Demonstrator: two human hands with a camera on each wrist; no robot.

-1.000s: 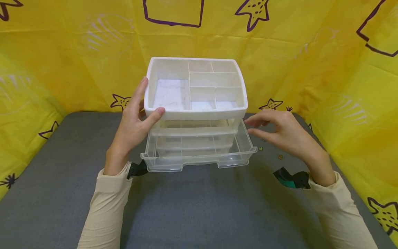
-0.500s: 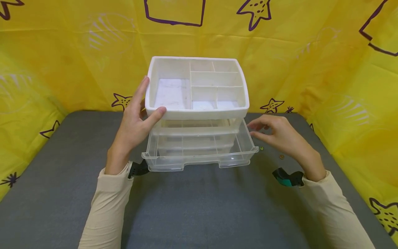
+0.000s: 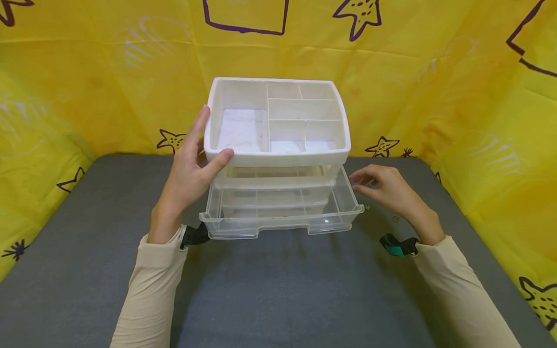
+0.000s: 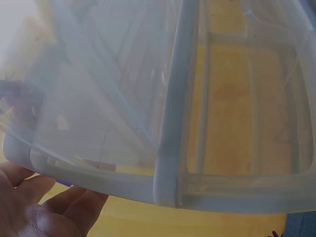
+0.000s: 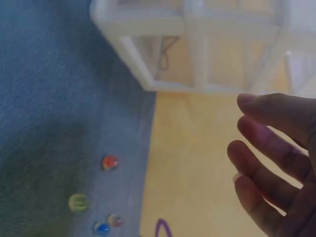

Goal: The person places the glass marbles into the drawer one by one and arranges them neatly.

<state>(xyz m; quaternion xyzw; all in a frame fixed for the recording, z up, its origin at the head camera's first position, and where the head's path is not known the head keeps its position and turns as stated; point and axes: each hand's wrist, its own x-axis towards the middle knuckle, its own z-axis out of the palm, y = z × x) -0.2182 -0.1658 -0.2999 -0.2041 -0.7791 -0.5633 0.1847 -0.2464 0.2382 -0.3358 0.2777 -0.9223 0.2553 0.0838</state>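
Note:
A white plastic drawer organizer point(image 3: 278, 158), with a divided top tray, stands at mid-table. Its clear lower drawer point(image 3: 283, 223) is pulled out toward me. My left hand point(image 3: 184, 179) grips the organizer's upper left side, thumb on the front rim and fingers along the side. In the left wrist view, fingertips point(image 4: 81, 207) show at the frame's edge. Beside the right side of the organizer is my right hand point(image 3: 387, 188), fingers loosely bent with nothing visible between them. In the right wrist view a gap separates thumb and fingers point(image 5: 266, 168).
Several small round pieces lie on the grey table right of the organizer: red point(image 5: 110, 162), green point(image 5: 78, 202), blue point(image 5: 101, 228) and a pinkish one point(image 5: 115, 220). A brownish piece point(image 3: 395, 219) lies near the right wrist. Yellow patterned cloth point(image 3: 278, 53) hangs behind and at the sides.
My right hand has drawn slightly down and toward me, its fingers and thumb coming closer together. The left hand keeps its grip. The whole head view has shifted slightly.

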